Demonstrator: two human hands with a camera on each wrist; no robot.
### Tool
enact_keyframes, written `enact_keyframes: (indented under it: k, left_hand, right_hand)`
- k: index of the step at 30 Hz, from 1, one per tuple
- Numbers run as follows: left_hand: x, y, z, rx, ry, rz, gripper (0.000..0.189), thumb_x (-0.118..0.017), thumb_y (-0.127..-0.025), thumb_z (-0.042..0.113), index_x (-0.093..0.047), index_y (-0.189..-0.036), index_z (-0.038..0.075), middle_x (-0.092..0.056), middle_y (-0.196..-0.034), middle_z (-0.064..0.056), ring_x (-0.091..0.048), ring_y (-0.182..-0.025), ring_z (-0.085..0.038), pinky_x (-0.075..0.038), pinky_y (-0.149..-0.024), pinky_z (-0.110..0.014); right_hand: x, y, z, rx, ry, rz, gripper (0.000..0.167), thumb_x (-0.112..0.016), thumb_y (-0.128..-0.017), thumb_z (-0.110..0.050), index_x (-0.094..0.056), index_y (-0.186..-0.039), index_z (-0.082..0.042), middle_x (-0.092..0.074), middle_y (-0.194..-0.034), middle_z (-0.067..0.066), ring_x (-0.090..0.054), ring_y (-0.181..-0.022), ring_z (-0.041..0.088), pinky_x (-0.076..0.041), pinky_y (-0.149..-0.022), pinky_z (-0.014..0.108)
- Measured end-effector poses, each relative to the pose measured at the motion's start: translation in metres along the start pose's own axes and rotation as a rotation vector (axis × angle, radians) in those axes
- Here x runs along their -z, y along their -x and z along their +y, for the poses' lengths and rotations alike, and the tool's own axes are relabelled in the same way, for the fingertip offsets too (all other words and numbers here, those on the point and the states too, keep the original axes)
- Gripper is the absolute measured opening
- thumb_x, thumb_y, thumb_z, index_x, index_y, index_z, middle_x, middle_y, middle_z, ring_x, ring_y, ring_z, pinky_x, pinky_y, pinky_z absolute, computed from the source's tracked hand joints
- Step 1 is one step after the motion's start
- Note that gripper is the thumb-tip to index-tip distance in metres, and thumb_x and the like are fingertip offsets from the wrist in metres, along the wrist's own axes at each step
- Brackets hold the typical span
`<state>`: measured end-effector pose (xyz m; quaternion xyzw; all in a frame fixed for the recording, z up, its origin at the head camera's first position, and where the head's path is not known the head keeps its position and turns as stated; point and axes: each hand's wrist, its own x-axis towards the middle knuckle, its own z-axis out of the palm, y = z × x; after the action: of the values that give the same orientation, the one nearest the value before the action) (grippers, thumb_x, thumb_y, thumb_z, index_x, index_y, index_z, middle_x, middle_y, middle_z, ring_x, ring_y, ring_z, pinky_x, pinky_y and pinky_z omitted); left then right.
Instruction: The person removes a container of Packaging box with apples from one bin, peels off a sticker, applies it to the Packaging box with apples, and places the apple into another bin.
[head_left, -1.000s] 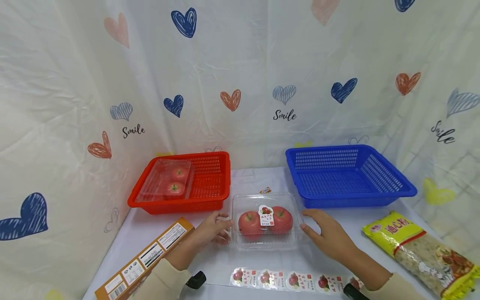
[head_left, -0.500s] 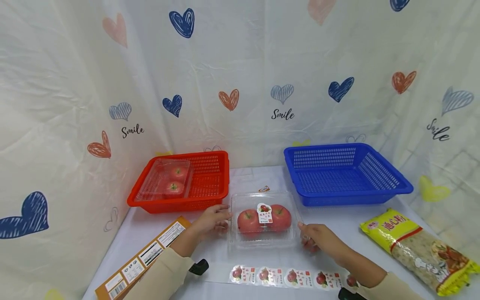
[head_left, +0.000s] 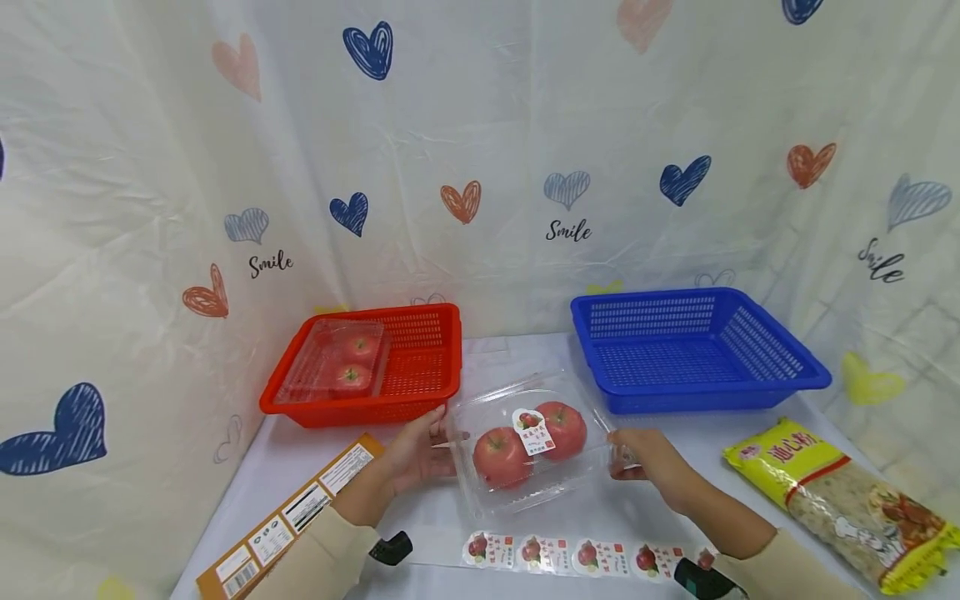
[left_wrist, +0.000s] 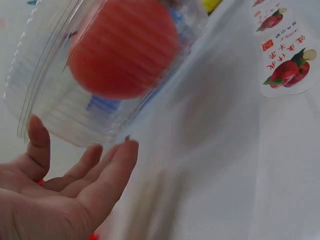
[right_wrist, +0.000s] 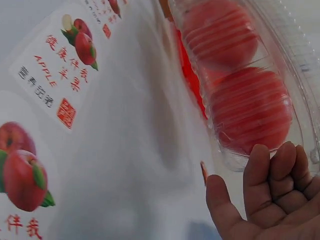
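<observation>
A clear plastic clamshell box [head_left: 480, 492] holding two red apples [head_left: 501, 457] is tilted over the table in the head view, a shadow under it. A white apple label [head_left: 533, 432] sits on its lid. My right hand [head_left: 651, 467] grips the box's right edge; in the right wrist view its bent fingers [right_wrist: 257, 175] meet the base. My left hand [head_left: 411, 454] is at the left side, palm turned up, fingers [left_wrist: 112, 175] loosely extended. In the left wrist view its fingertips are right at the box's rim and lower corner.
A red basket [head_left: 420, 408] at back left holds another clear box with apples [head_left: 352, 377]. A blue basket [head_left: 705, 400] stands back right. An orange-brown carton [head_left: 288, 517] lies left, a yellow food bag [head_left: 840, 504] right. A strip of apple labels [head_left: 551, 556] lies in front.
The box, level earlier, is now turned and tilted, its right side higher. My right hand, with fingers spread beside it a second ago, has closed on its right edge. My left hand turned palm-up.
</observation>
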<state>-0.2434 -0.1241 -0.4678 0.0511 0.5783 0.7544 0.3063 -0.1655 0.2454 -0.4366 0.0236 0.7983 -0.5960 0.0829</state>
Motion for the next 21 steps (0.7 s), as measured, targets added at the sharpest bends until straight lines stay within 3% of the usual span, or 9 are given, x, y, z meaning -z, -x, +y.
enact_keyframes:
  k: [2,6,8,11,13,17,21]
  left_hand:
    - [0.001,0.002,0.004,0.020,0.006,-0.051,0.050,-0.045,-0.098,0.053,-0.060,-0.111,0.007,-0.061,-0.124,-0.016,-0.061,-0.110,-0.035,-0.048,-0.093,-0.052]
    - [0.007,0.004,0.004,0.082,-0.012,-0.166,0.051,-0.039,-0.099,0.054,-0.065,-0.096,0.011,-0.069,-0.109,-0.012,-0.065,-0.105,-0.034,-0.048,-0.091,-0.053]
    - [0.011,0.006,0.002,0.107,-0.038,-0.228,0.052,-0.035,-0.100,0.054,-0.066,-0.100,0.011,-0.069,-0.108,-0.010,-0.066,-0.102,-0.033,-0.049,-0.089,-0.053]
    - [0.012,0.009,-0.001,0.118,-0.087,-0.309,0.054,-0.030,-0.103,0.049,-0.061,-0.119,0.009,-0.068,-0.112,-0.012,-0.067,-0.099,-0.031,-0.051,-0.087,-0.052]
    - [0.011,0.012,-0.003,0.112,-0.121,-0.358,0.050,-0.031,-0.104,0.044,-0.058,-0.127,0.008,-0.067,-0.116,-0.012,-0.067,-0.098,-0.028,-0.052,-0.086,-0.051]
    - [0.006,0.018,-0.005,0.093,-0.173,-0.408,0.036,-0.044,-0.101,0.033,-0.063,-0.120,0.009,-0.068,-0.112,-0.009,-0.068,-0.094,-0.022,-0.053,-0.083,-0.049]
    - [0.001,0.024,-0.004,0.123,-0.152,-0.434,0.036,-0.050,-0.096,0.030,-0.062,-0.121,0.008,-0.066,-0.119,-0.012,-0.067,-0.097,-0.022,-0.052,-0.085,-0.049]
  right_hand:
    - [0.004,-0.004,-0.002,0.013,-0.008,-0.023,0.038,-0.049,-0.094,-0.024,-0.057,-0.105,0.011,-0.057,-0.097,0.016,-0.062,-0.078,0.025,-0.058,-0.075,0.041]
    - [0.012,-0.011,-0.006,0.058,0.010,-0.110,0.036,-0.047,-0.092,-0.025,-0.058,-0.103,0.008,-0.059,-0.095,0.013,-0.062,-0.079,0.025,-0.057,-0.075,0.042]
    - [0.015,-0.014,-0.009,0.090,0.032,-0.161,0.038,-0.046,-0.093,-0.027,-0.060,-0.102,0.007,-0.061,-0.095,0.011,-0.062,-0.081,0.025,-0.057,-0.077,0.043]
    - [0.017,-0.018,-0.012,0.121,0.075,-0.203,0.042,-0.045,-0.094,-0.029,-0.063,-0.106,0.007,-0.063,-0.097,0.010,-0.061,-0.085,0.024,-0.056,-0.079,0.043]
    - [0.017,-0.021,-0.014,0.113,0.099,-0.198,0.043,-0.048,-0.094,-0.031,-0.063,-0.109,0.006,-0.063,-0.098,0.010,-0.061,-0.087,0.023,-0.056,-0.080,0.043]
    - [0.013,-0.024,-0.018,0.064,0.120,-0.147,0.050,-0.052,-0.095,-0.039,-0.062,-0.117,0.005,-0.062,-0.104,0.010,-0.062,-0.089,0.022,-0.055,-0.082,0.043]
    - [0.007,-0.026,-0.023,0.027,0.109,-0.085,0.052,-0.050,-0.098,-0.049,-0.060,-0.103,0.002,-0.061,-0.090,0.010,-0.061,-0.082,0.023,-0.055,-0.081,0.042]
